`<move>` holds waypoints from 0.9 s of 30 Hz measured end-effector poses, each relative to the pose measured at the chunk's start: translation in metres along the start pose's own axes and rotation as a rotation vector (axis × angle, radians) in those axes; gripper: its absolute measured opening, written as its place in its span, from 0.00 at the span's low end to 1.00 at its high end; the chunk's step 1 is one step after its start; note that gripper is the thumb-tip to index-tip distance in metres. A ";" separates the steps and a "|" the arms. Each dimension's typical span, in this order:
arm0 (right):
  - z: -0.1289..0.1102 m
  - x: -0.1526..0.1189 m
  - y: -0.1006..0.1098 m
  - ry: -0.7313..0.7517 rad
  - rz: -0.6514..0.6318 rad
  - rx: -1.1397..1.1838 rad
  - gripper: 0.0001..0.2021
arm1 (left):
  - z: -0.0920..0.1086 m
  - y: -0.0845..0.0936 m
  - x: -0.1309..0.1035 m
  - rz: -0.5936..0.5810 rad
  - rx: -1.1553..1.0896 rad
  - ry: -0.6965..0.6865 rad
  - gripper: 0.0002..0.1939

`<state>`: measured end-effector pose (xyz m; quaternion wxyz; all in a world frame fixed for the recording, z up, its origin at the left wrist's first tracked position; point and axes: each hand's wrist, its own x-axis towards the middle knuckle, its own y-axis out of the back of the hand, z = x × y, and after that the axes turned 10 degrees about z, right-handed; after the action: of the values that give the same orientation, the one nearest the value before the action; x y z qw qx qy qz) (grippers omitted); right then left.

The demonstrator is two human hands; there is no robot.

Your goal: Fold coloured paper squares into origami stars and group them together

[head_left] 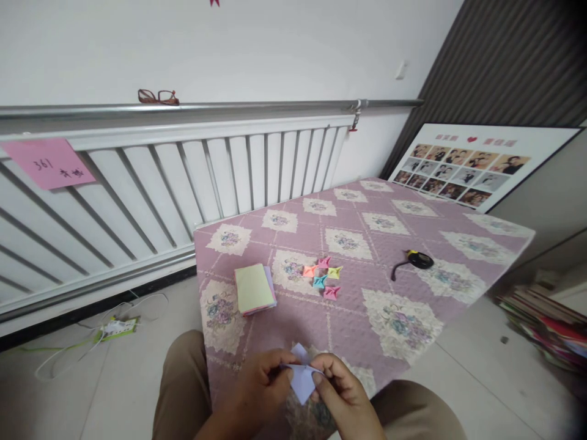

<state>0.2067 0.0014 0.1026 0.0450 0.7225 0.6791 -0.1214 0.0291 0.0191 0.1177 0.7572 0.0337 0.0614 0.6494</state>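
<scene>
A partly folded piece of light purple origami paper [303, 385] is held between both hands above the near edge of the table. My left hand [263, 385] pinches its left corner with thumb and fingers. On the opposite side, my right hand [342, 391] grips the right corner, thumb on the near face. One pointed flap stands up beyond the fingers and another points toward me. Ahead of the hands lie several small folded paper pieces [320, 282] in pink, orange, yellow and blue. To their left is a stack of square coloured paper [254, 288], pale yellow on top.
A purple floral tablecloth [348, 318] covers the table. A black and yellow object with a strap [419, 260] lies at the right. Beyond stand a white radiator [220, 171] and a photo board [477, 165]. A power strip [118, 328] and cables lie on the floor.
</scene>
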 end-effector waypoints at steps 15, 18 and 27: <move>0.006 0.000 0.005 0.066 -0.056 -0.012 0.14 | -0.012 -0.003 -0.002 0.045 -0.131 0.018 0.10; 0.007 0.000 0.006 0.107 -0.070 -0.033 0.12 | -0.012 -0.001 -0.002 0.021 -0.127 0.013 0.11; 0.002 -0.001 0.003 0.228 -0.013 -0.127 0.09 | -0.003 0.005 -0.003 -0.074 -0.098 0.049 0.13</move>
<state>0.2096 -0.0001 0.1008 0.0126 0.7230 0.6907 0.0045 0.0237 0.0165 0.1157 0.7797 -0.0216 0.0492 0.6238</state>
